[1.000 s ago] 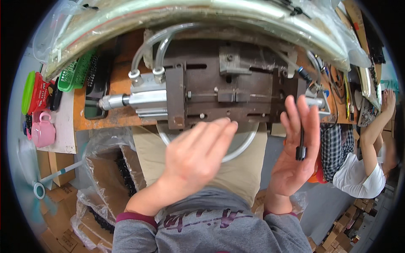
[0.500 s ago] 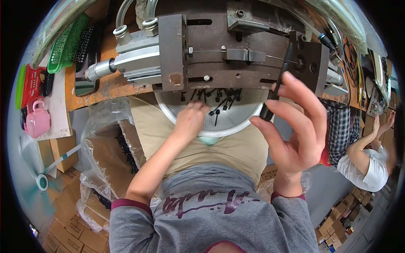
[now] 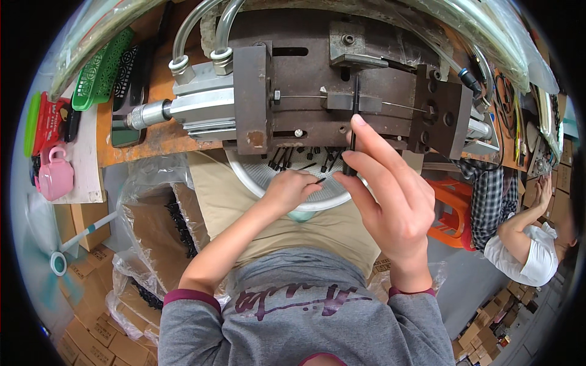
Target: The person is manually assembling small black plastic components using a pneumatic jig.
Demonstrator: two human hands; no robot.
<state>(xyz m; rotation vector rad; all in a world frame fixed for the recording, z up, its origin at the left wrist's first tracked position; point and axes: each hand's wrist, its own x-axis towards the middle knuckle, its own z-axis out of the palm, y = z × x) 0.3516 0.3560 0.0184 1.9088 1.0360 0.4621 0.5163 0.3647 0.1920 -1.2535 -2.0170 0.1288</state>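
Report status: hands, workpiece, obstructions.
Right hand: pinching slim black rod. Left hand: at white perforated basin containing black rods. Obstruction: brown metal fixture hides basin's far side.

bowl [image 3: 239, 172] – far rim hidden under machine [image 3: 296, 79] | fan [image 3: 58, 264] – blades blurred | 2 clear hoses [image 3: 226, 27] cut off by the top edge

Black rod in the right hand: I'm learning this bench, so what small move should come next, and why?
Perhaps bring the black rod slightly closer to the metal block: the right hand grips it, and its far end overlaps the block in this view, though contact can't be judged. The left hand is at the white bowl.
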